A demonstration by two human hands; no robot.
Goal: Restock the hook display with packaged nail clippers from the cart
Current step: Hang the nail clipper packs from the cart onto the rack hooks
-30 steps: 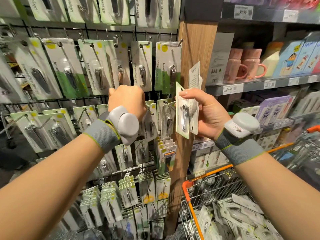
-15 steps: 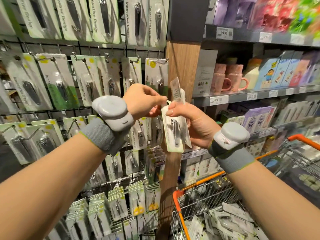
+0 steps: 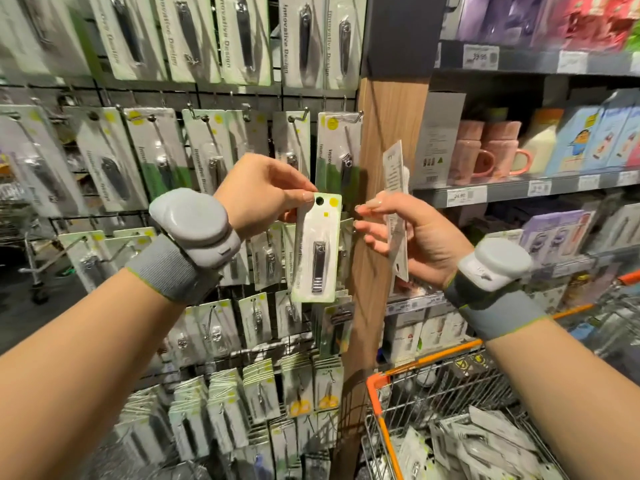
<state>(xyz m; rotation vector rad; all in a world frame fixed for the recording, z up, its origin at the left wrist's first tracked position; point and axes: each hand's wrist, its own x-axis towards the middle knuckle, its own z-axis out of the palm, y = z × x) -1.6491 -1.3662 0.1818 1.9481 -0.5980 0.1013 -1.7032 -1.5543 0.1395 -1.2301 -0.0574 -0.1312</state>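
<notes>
- Where the frame is filled on the left, a hook display is seen: a dark wire grid hung with rows of carded nail clippers, larger cards on the top rows, smaller stacked ones lower down.
- Shelves with price tags are seen to the right; pink mugs and boxed goods are stood on them.
- A wooden upright is set between the hook display and the shelves.
- An orange-rimmed wire cart is parked at lower right; loose nail clipper packages are heaped inside it.
- Both forearms are raised in front of the hook display; a grey band with a pale rounded device is worn on each wrist.
- The left hand is held just left of the wooden upright; one packaged nail clipper is pinched by its top corner between thumb and fingertips, beside the hang hole. The card hangs upright, face to the camera, in front of the middle rows; contact with any hook cannot be told.
- The right hand is held just beside it, apart from that card. A second package is kept edge-on against the palm by the thumb, fingers loosely extended toward the left hand.
</notes>
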